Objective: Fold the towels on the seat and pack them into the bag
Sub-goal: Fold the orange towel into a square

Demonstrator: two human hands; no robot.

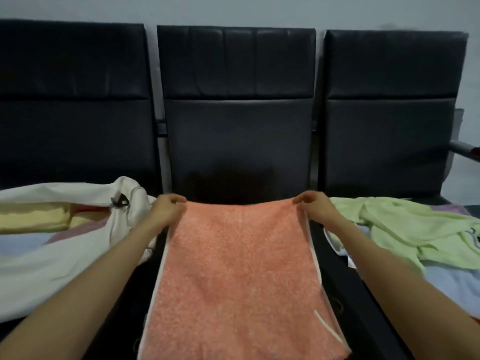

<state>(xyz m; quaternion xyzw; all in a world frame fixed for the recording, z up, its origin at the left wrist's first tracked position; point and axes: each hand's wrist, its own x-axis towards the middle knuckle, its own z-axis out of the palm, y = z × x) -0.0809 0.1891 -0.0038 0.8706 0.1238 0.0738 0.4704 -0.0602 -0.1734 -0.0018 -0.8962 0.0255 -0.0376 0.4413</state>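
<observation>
Left hand (168,207), centre-left of frame: fingers curled, thumb against fingertips, pinching the far left corner of the orange towel (233,268). Knuckles up, wrist straight, bare forearm running back to the lower left corner of the frame.

Right hand (313,203), centre-right: same pose mirrored, pinching the far right corner. Forearm runs down to the lower right edge. Both arms are stretched forward, roughly level with each other, the hands apart by the towel's width, its far edge between them sagging slightly.

The orange towel lies flat on the middle seat of the bench (239,141), filling the centre and bottom of the frame. White trim shows along both side edges, with a short strip of it at lower right. Whether it is one layer or doubled, cannot tell.

Left of frame: white bag (78,263) slumped on the left seat, touching the left forearm, mouth open. Inside it is a folded yellow towel (33,216), plus bits of red, purple and pale blue cloth.

Right of frame: crumpled green towel (405,224) on the right seat, unfolded, lying on a light blue towel (452,281). The right forearm passes just beside them.

Upper frame: three black padded backrests in a row, pale wall (233,9) above them. Grey armrest (465,149) at the right edge.
</observation>
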